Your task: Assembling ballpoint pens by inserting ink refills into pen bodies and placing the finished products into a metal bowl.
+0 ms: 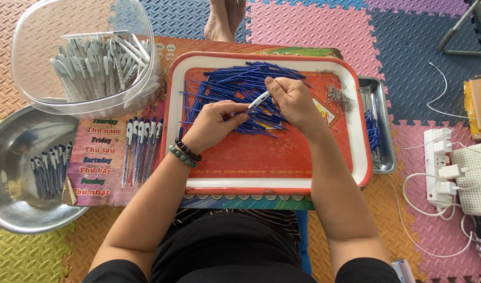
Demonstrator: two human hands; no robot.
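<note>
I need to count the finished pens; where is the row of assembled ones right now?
In the head view, the assembled pens lie in a row on the calendar sheet, left of the red tray and just beyond the left hand's wrist.

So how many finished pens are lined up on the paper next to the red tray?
6, I think. The pens lie side by side on the paper, between the steel bowl and the red tray. They overlap, so one may be hidden.

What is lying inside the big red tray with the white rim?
Inside the red tray lie a heap of blue pen refills and small metal springs. Both hands, left and right, cover part of the heap.
</note>
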